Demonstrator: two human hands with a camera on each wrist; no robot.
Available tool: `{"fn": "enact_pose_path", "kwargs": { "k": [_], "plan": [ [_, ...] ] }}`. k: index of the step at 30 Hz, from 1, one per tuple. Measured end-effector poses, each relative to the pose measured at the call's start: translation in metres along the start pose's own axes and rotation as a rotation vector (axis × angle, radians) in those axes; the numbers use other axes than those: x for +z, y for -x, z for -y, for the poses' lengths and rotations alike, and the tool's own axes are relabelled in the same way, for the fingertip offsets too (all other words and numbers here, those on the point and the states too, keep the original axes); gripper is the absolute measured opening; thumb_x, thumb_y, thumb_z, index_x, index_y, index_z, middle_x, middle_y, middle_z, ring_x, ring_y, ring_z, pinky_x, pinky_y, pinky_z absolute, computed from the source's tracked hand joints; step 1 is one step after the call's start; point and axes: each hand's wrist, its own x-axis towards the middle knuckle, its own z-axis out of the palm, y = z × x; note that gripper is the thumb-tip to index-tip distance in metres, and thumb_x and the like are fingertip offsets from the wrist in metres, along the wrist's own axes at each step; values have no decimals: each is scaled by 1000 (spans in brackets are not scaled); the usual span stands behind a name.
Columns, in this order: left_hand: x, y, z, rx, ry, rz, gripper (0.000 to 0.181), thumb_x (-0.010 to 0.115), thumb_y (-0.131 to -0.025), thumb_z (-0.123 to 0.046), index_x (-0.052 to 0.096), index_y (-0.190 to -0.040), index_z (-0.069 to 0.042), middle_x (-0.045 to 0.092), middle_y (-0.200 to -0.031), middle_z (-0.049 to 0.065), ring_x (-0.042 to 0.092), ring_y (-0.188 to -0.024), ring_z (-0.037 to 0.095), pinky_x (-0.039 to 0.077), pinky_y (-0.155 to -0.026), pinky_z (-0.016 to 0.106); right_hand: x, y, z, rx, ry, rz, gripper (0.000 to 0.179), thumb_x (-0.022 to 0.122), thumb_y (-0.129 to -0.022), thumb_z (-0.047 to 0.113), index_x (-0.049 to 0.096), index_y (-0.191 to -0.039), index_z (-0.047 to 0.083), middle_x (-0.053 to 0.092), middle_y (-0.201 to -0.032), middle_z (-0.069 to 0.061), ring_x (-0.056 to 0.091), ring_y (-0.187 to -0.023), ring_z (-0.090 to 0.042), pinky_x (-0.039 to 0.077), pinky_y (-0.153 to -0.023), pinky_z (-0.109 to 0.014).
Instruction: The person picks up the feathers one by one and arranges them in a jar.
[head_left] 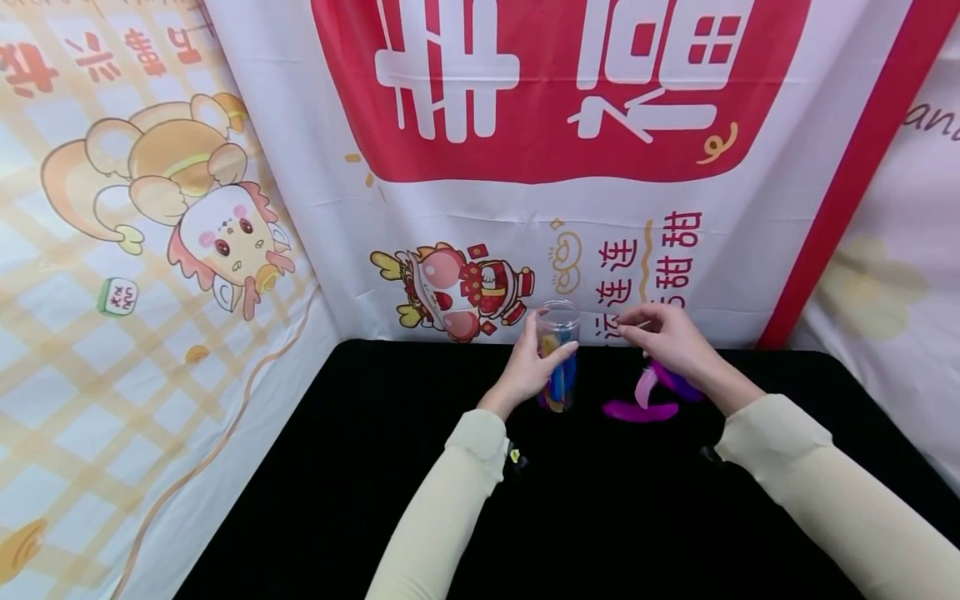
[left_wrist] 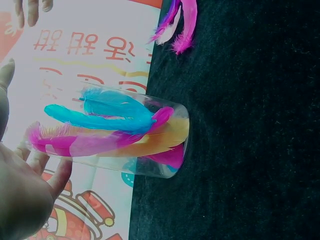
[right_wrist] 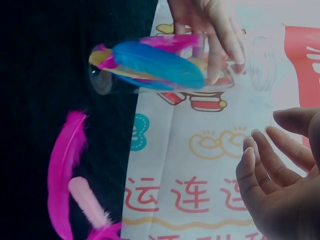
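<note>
My left hand grips a clear jar around its side near the top, and the jar stands upright on the black table. Blue, magenta and yellow feathers lie inside it, seen through the wall. To the right of the jar, my right hand hovers with loosely bent fingers and nothing between them. Below that hand lie a magenta feather, a pale pink feather and a purple feather, the last partly hidden by the wrist.
The black table ends at the back against a white and red printed cloth. Another patterned cloth hangs along the left side.
</note>
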Motion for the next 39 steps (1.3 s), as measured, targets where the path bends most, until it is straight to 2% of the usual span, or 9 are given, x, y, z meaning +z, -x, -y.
{"fn": "enact_pose_path", "kwargs": {
  "k": [5,13,16,21,27,31,39],
  "plan": [
    [0,0,1,2,5,4,73,70,-98,-43,26,-155,-33,48,-148,11,50,-135,28,41,-112,50,-2,6,-16,-3,7,-16,29,67,-100,20,70,-120,-1,70,-114,-22,64,-81,-7,56,-67,-28],
    [-1,1,2,-3,1,11,73,69,-96,-49,26,-154,-35,49,-147,10,51,-134,27,42,-111,50,-2,19,-39,13,8,-27,28,68,-100,20,70,-118,-2,71,-104,-13,63,-83,-10,52,-69,-25],
    [-1,1,1,-7,0,13,73,69,-96,-51,26,-154,-35,49,-147,10,50,-135,27,41,-112,50,-1,24,-46,26,10,-33,28,68,-100,18,69,-118,-3,70,-104,-17,62,-78,-9,53,-64,-25],
    [-1,1,0,-16,-7,13,74,68,-96,-52,25,-154,-35,48,-147,9,50,-135,27,40,-112,50,-1,30,-61,59,-8,-32,28,66,-101,15,67,-119,-6,67,-115,-24,60,-71,-7,54,-60,-28],
    [-1,2,-3,-13,-9,10,73,67,-97,-51,25,-154,-35,48,-147,9,50,-134,27,41,-112,50,-2,37,-80,64,-1,-31,28,65,-100,11,66,-120,-9,70,-107,-23,61,-72,-7,56,-62,-30],
    [-2,3,-3,-12,-8,10,73,68,-96,-51,26,-154,-35,49,-146,9,51,-134,26,42,-111,49,-2,41,-91,80,25,-28,29,66,-100,12,66,-120,-8,70,-110,-23,63,-76,-9,57,-64,-33],
    [-1,4,-4,-8,-12,8,74,68,-96,-51,26,-154,-36,50,-145,8,51,-134,26,41,-111,49,0,51,-110,124,52,-16,30,66,-99,13,66,-120,-9,70,-106,-20,65,-85,-22,58,-65,-37]
  ]
}}
